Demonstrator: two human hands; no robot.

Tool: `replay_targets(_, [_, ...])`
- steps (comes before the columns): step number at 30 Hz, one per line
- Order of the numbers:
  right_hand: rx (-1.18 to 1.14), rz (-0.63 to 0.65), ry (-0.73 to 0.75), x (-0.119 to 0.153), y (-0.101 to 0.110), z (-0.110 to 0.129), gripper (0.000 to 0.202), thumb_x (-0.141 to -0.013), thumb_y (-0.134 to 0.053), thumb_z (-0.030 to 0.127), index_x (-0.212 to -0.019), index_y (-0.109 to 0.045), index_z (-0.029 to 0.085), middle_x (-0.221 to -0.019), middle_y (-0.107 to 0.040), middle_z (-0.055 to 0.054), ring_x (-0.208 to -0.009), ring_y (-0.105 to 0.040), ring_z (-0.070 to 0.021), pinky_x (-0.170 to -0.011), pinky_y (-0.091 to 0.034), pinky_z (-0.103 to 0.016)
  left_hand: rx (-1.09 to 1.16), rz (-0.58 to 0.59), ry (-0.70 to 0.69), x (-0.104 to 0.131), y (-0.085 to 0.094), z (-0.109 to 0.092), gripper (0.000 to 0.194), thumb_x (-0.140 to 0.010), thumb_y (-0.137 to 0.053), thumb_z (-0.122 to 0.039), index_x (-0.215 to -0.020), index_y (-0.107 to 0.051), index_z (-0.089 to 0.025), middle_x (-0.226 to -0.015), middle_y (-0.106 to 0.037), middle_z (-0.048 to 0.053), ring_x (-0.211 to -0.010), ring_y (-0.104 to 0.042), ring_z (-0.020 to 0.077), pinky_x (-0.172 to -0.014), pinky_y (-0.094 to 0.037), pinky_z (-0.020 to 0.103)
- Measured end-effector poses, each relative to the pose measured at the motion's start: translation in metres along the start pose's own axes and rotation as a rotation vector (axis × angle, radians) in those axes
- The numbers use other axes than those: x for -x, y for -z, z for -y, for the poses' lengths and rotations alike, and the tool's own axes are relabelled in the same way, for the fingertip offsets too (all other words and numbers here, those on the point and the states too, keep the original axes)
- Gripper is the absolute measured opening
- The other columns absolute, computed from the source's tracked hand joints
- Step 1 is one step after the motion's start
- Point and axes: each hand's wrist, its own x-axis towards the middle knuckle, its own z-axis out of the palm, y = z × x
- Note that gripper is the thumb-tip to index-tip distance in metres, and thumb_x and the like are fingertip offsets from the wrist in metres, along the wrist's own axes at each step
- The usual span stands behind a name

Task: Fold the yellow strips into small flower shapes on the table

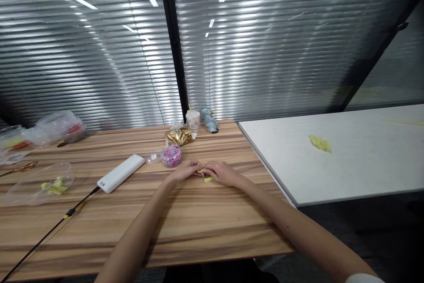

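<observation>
My left hand (187, 170) and my right hand (221, 172) meet over the wooden table, fingertips pinched together. Between them is a small strip of yellow material (208, 179), perhaps paper or cloth; one end sticks out below my right fingers, and a bit shows between both sets of fingertips. The rest of it is hidden by my fingers. Just beyond my left hand stands a round clear tub (171, 156) full of pink and purple small bands, with its clear lid (153, 156) lying beside it.
A white power bank (121, 173) with a black cable lies left of my arms. Further left are a clear plastic container (20, 190) with yellow scraps, scissors (24, 167) and more tubs. Behind stand a gold packet (179, 136) and paper cup (193, 120). Crumpled yellow material (319, 143) rests on the white table.
</observation>
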Motion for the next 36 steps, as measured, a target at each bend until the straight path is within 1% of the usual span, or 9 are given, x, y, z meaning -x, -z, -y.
replay_targets(4, [0.013, 0.003, 0.004, 0.0, 0.0004, 0.0013, 0.026, -0.089, -0.036, 0.027, -0.094, -0.06, 0.02, -0.091, -0.065, -0.004, -0.083, -0.058, -0.0157, -0.073, -0.039, -0.024, -0.002, -0.009, 0.008, 0.0003, -0.0008, -0.001, 0.03, -0.061, -0.066, -0.039, -0.068, -0.057, -0.012, -0.069, -0.059, 0.002, -0.072, -0.055, 0.0146, -0.079, -0.041, 0.032])
replay_targets(11, [0.005, 0.019, -0.004, 0.0, 0.001, 0.0019, 0.025, -0.089, -0.036, 0.026, -0.095, -0.06, 0.02, -0.092, -0.065, -0.004, -0.083, -0.058, -0.0153, -0.074, -0.039, -0.024, -0.047, 0.013, 0.002, 0.0012, -0.0021, -0.0028, 0.031, -0.062, -0.064, -0.041, -0.07, -0.057, -0.011, -0.069, -0.059, 0.003, -0.071, -0.054, 0.0144, -0.077, -0.04, 0.031])
replay_targets(18, [0.011, 0.02, -0.005, -0.0005, 0.0014, 0.0031, 0.024, -0.088, -0.037, 0.026, -0.094, -0.06, 0.021, -0.092, -0.065, -0.004, -0.083, -0.058, -0.0159, -0.074, -0.039, -0.025, -0.11, -0.032, -0.003, 0.0038, -0.0054, -0.0071, 0.033, -0.061, -0.063, -0.043, -0.066, -0.055, -0.012, -0.066, -0.057, 0.001, -0.068, -0.053, 0.0141, -0.071, -0.041, 0.028])
replay_targets(21, [0.008, 0.022, -0.004, -0.0006, 0.0026, 0.0047, 0.025, -0.088, -0.036, 0.026, -0.095, -0.06, 0.021, -0.093, -0.065, -0.004, -0.084, -0.058, -0.0159, -0.074, -0.039, -0.025, -0.117, -0.031, 0.005, 0.0036, -0.0056, -0.0074, 0.035, -0.06, -0.064, -0.045, -0.066, -0.055, -0.012, -0.066, -0.057, 0.001, -0.068, -0.053, 0.0145, -0.07, -0.041, 0.028])
replay_targets(31, [0.022, 0.027, -0.005, -0.0001, 0.0029, 0.0049, 0.026, -0.089, -0.036, 0.028, -0.096, -0.06, 0.021, -0.092, -0.065, -0.004, -0.081, -0.058, -0.0152, -0.072, -0.039, -0.024, -0.072, -0.007, -0.007, 0.0035, -0.0051, -0.0048, 0.034, -0.061, -0.063, -0.043, -0.069, -0.056, -0.012, -0.067, -0.058, 0.001, -0.071, -0.054, 0.0149, -0.075, -0.041, 0.031])
replay_targets(36, [0.026, 0.019, 0.001, -0.0004, 0.004, 0.0061, 0.025, -0.088, -0.037, 0.027, -0.094, -0.06, 0.02, -0.092, -0.065, -0.004, -0.081, -0.058, -0.0155, -0.071, -0.039, -0.024, -0.092, -0.014, -0.004, 0.0044, -0.0056, -0.0061, 0.034, -0.061, -0.063, -0.044, -0.068, -0.055, -0.011, -0.067, -0.058, 0.001, -0.07, -0.053, 0.0143, -0.073, -0.041, 0.029])
